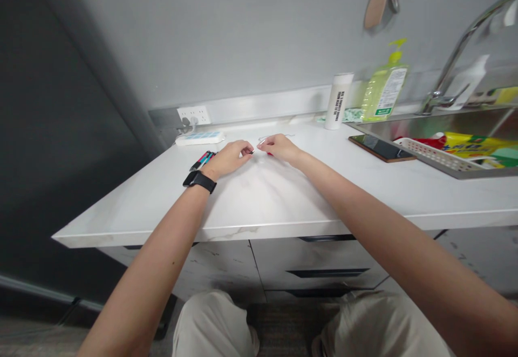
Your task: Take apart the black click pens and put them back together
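Note:
Over the white countertop (259, 200), both my hands are close together, with a small gap between their fingertips. My left hand (231, 158), with a black watch on its wrist, is pinched on a small dark piece (251, 152), too small to name. My right hand (281, 148) is also closed in a pinch. A bit of red shows under its fingers, and what they hold is mostly hidden. Several pens or markers (203, 160) with black, red and blue parts lie beside my left wrist. A thin wire-like item (288, 135) lies just behind my right hand.
A white power strip (200, 138) lies below the wall socket (194, 114). To the right stand a white bottle (339, 101) and a yellow-green pump bottle (384, 91). A phone (381, 147) lies by the sink (465, 174), which holds a white basket (439, 152) and colourful packets.

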Tool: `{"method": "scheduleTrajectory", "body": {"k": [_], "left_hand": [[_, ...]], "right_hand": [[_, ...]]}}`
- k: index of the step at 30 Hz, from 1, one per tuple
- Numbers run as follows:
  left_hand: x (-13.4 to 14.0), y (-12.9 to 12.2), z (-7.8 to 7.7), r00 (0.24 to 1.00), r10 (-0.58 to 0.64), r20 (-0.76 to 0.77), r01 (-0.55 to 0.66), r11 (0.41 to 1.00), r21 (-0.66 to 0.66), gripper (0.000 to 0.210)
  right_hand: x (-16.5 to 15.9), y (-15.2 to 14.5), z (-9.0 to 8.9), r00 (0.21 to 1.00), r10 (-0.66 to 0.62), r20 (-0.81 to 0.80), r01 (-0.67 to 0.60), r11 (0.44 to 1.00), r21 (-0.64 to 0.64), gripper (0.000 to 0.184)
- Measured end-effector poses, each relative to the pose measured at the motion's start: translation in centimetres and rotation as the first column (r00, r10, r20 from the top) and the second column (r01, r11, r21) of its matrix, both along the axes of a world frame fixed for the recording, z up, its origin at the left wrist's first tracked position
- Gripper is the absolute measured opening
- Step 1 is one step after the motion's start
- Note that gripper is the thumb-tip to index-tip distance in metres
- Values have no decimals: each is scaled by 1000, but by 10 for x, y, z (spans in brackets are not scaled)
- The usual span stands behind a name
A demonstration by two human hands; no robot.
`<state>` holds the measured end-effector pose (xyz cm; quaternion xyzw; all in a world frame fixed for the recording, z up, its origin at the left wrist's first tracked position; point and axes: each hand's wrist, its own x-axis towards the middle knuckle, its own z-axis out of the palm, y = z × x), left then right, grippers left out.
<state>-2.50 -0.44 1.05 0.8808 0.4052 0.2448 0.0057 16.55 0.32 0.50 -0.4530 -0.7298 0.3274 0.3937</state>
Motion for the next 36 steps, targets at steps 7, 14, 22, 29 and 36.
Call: {"method": "scheduleTrajectory", "body": {"k": [7, 14, 22, 29, 36], "left_hand": [[2, -1, 0, 1000, 8, 14, -7, 999, -31, 18], [0, -2, -2, 999, 52, 5, -51, 993, -104, 18], [-8, 5, -7, 978, 165, -127, -183, 973, -142, 11], [-8, 6, -8, 982, 128, -139, -137, 989, -57, 23], [6, -7, 1, 998, 59, -33, -58, 998, 33, 15]], "right_hand": [[-7, -3, 8, 955, -103, -278, 36, 971, -236, 8], [-4, -4, 12, 925, -142, -353, 64, 973, -223, 16], [-2, 11, 4, 931, -216, -295, 147, 960, -238, 16], [-2, 12, 1, 951, -177, -252, 123, 968, -217, 13], [-5, 0, 4, 963, 5, -271, -60, 979, -195, 13]]}}
